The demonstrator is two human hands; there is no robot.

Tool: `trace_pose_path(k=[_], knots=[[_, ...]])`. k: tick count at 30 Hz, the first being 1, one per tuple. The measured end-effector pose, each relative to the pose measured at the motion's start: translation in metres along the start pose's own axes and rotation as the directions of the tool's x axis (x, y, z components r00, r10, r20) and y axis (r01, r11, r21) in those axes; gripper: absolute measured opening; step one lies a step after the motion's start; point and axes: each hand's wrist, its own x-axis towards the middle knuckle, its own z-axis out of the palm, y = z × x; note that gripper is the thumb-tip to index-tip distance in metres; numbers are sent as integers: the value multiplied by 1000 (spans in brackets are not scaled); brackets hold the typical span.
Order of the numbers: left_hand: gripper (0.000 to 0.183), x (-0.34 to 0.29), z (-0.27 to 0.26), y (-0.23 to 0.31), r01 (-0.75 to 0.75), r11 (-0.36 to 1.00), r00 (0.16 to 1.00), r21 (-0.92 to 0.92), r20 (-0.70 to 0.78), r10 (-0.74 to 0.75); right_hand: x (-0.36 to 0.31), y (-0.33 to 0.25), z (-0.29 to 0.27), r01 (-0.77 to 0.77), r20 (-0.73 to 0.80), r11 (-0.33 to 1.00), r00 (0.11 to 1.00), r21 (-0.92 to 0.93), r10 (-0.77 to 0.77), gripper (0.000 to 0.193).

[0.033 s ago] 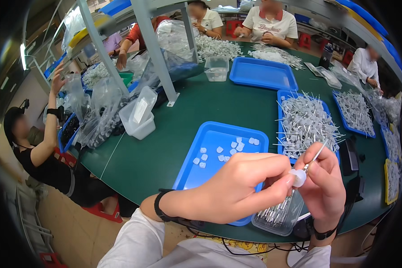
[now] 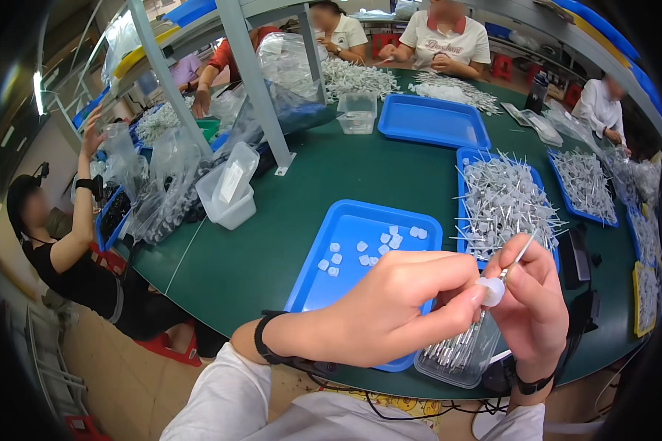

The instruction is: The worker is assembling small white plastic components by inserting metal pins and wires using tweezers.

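My left hand point(image 2: 404, 305) pinches a small white plastic cap point(image 2: 492, 292) between thumb and fingers. Close against it, my right hand point(image 2: 531, 298) grips a thin metal rod point(image 2: 521, 257), whose tip points up and to the right. The rod meets the cap where both hands come together; how deep it sits is hidden by the fingers. Below the hands stands a clear plastic box point(image 2: 460, 373) of metal rods. Behind my left hand, a blue tray point(image 2: 329, 246) holds several loose white caps point(image 2: 362, 246).
A blue tray point(image 2: 461, 170) heaped with capped rods point(image 2: 507, 198) lies beyond my right hand. Farther back is another blue tray point(image 2: 432, 117). A grey metal post point(image 2: 254, 88) stands on the green table point(image 2: 324, 176). White tubs point(image 2: 226, 202) and plastic bags sit left. Several people work around.
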Motion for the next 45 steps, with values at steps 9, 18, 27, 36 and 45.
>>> trace_pose_path(k=[9, 18, 27, 36, 45], knots=[[20, 1, 8, -5, 20, 996, 999, -91, -46, -25, 1, 1, -2, -33, -2, 998, 999, 50, 33, 16], [30, 2, 10, 4, 186, 972, 975, -140, -92, -200, 7, -1, -2, -188, 60, 974, 982, 129, 181, 15], [17, 3, 12, -3, 107, 989, 986, -103, -120, -119, 10, 0, -12, -240, 144, 955, 966, 174, 217, 14], [20, 9, 10, -11, 37, 999, 994, 10, -106, -36, 5, -5, -6, 100, 23, 988, 995, -115, -98, 13], [19, 10, 3, -14, 11, 1000, 1000, 29, 9, -11, 2, -6, -3, 159, 73, 978, 986, -134, -150, 13]])
